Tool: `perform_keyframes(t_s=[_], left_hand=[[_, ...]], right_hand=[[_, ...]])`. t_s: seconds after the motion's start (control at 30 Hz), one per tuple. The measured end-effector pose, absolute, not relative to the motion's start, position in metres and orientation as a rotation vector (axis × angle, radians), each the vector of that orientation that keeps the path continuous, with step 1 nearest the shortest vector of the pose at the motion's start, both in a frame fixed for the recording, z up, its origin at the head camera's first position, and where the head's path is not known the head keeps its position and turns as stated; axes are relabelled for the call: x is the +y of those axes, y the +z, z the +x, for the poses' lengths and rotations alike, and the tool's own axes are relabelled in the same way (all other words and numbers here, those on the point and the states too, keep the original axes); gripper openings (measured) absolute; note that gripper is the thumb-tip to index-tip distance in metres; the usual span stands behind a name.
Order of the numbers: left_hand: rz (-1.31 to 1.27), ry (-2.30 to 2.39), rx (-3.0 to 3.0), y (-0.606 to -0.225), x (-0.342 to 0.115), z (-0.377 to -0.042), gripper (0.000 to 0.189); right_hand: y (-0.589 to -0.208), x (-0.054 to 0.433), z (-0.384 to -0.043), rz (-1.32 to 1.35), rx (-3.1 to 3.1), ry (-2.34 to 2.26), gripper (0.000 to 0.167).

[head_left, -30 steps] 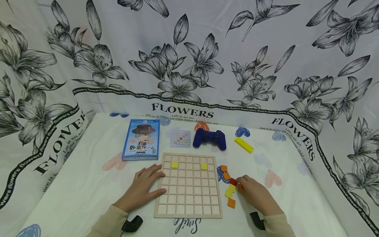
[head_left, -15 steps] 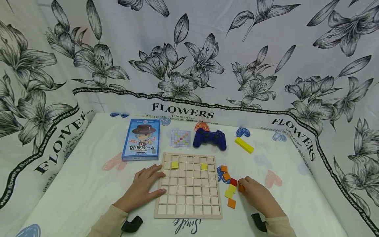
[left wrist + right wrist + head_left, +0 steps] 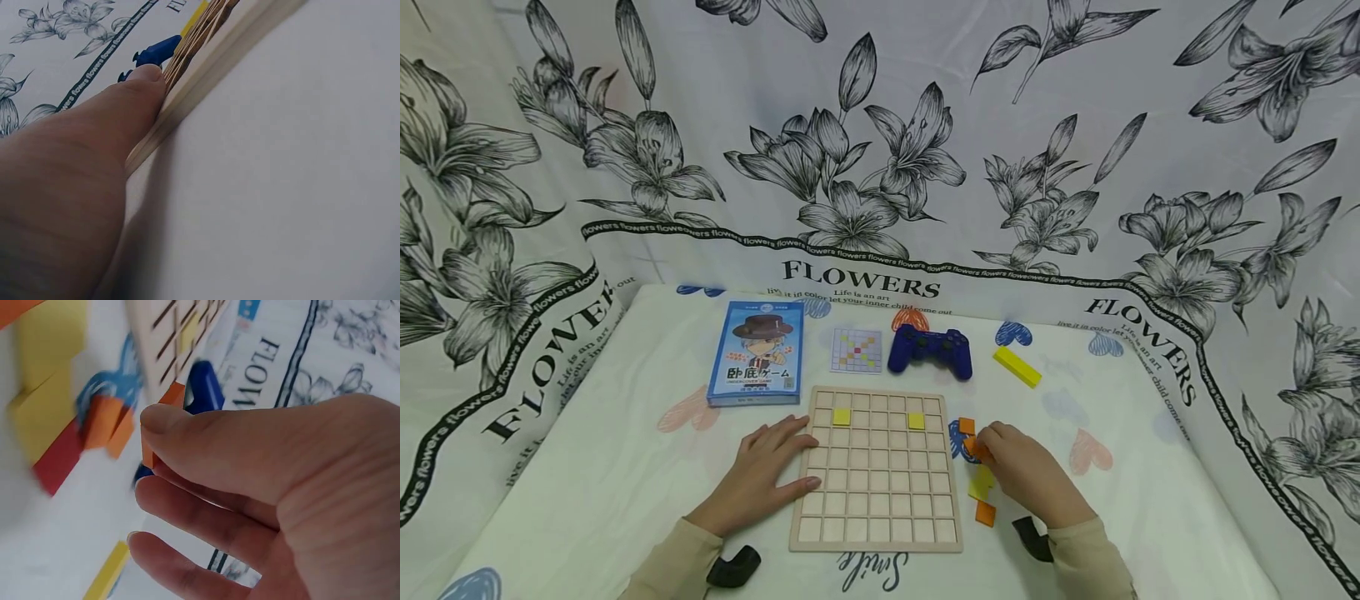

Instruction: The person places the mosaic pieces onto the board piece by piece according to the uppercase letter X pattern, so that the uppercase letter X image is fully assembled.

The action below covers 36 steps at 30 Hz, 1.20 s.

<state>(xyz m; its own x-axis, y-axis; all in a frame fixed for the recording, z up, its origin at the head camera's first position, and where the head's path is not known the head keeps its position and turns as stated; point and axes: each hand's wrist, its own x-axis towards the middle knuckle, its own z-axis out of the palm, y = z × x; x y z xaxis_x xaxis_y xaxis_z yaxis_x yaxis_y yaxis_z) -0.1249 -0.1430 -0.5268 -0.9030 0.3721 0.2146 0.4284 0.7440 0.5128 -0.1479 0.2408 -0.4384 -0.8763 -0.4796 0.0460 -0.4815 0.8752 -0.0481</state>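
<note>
A wooden grid board [image 3: 880,481] lies in the middle, with yellow tiles [image 3: 842,417] in two cells of its second row. My left hand [image 3: 758,482] rests on the board's left edge, fingers spread; in the left wrist view its thumb [image 3: 140,94] lies on the rim. My right hand [image 3: 1030,473] pinches an orange tile [image 3: 175,394] between thumb and fingers, over the loose tiles right of the board. Among these are an orange tile [image 3: 967,426], overlapping yellow tiles [image 3: 980,486] and another orange tile [image 3: 985,513]. The red tile [image 3: 57,459] shows only in the right wrist view.
Behind the board stand a blue game box [image 3: 756,354], a card with a coloured grid pattern [image 3: 857,350], a dark blue game controller [image 3: 929,350] and a yellow bar [image 3: 1017,367]. A flower-printed curtain [image 3: 880,167] closes off the back and sides.
My right hand has moved left and slightly away from me with the orange tile, now covering the red tile in the head view. The left hand stays in place.
</note>
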Motion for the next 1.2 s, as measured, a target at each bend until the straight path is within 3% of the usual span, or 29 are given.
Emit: perform_keyframes(t_s=[0.5,1.2], left_hand=[[-0.641,-0.89,-2.852,-0.526,-0.143,-0.125,0.053],[-0.627,-0.884,-2.87,-0.526,-0.143,-0.126,0.053]], right_hand=[[-0.437,0.157,-0.187,1.245,-2.714,0.079,0.013],[-0.458,0.108,-0.195,1.372,-2.844,0.133,0.016]])
